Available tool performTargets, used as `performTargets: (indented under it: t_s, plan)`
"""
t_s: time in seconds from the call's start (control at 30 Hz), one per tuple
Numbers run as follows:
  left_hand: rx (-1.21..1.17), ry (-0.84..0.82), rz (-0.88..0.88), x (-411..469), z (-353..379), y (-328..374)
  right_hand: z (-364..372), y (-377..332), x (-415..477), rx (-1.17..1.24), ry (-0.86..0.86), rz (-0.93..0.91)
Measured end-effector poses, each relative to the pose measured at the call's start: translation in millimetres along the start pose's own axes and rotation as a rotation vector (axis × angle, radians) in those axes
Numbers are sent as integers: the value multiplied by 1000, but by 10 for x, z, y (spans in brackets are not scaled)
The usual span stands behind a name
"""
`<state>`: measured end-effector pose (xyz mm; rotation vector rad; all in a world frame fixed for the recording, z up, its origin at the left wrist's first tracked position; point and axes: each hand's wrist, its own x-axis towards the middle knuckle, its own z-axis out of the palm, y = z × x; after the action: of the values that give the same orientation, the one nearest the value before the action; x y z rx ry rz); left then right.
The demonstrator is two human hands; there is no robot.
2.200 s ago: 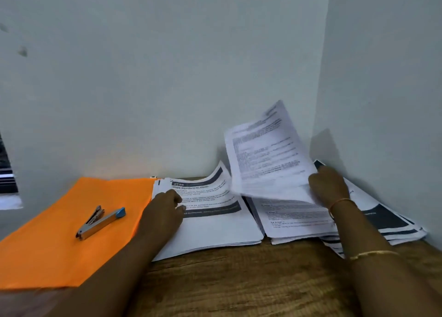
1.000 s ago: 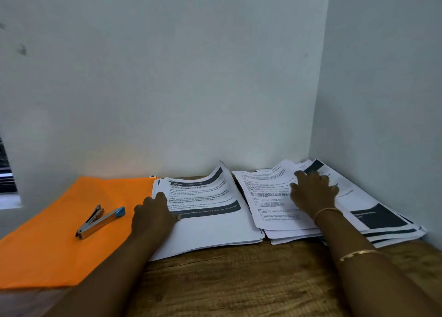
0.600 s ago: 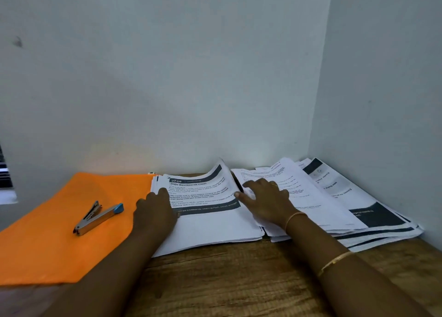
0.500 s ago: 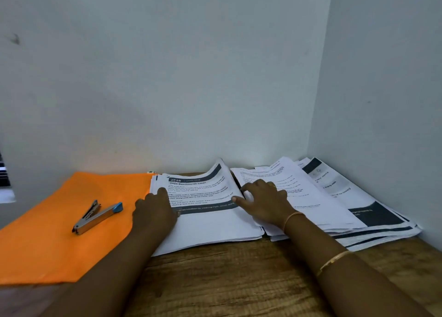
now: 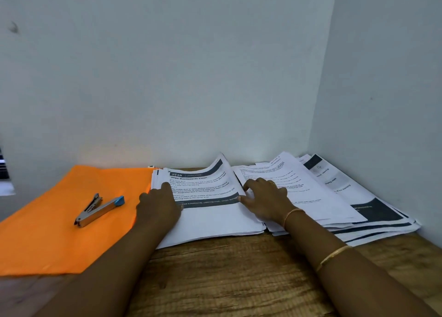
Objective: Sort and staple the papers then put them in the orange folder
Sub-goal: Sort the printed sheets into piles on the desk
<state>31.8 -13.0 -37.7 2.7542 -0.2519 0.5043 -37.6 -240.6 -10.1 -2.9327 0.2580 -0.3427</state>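
Observation:
A stack of printed papers [image 5: 210, 221] lies in the middle of the wooden table, its top sheet headed with a dark band and curling up at the far right corner. My left hand [image 5: 157, 204] rests on the stack's left edge, thumb on the top sheet. My right hand [image 5: 265, 199] lies spread across the gap between this stack and a looser fanned pile of papers [image 5: 334, 197] on the right, its thumb touching the top sheet's right edge. The orange folder [image 5: 47, 240] lies shut at the left, with a metal stapler [image 5: 98, 209] with a blue end on it.
White walls meet in a corner right behind the papers and close off the right side. The wooden table [image 5: 227, 273] shows bare wood in front of the stacks. A dark window edge [image 5: 3, 166] is at the far left.
My right hand laid the lifted sheet on the right pile, then slid left to the middle stack's right edge. The left hand has stayed on the stack's left edge.

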Motion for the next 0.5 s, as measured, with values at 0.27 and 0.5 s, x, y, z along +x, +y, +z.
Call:
performTargets:
  t_s: [0.27,0.5]
  plan:
    - [-40,5,-11,-19,-45,19,12,-83,-15,54,9,-40]
    - [32,-51,-27,-68,-98,69,21,-79,-3,6,-54,-5]
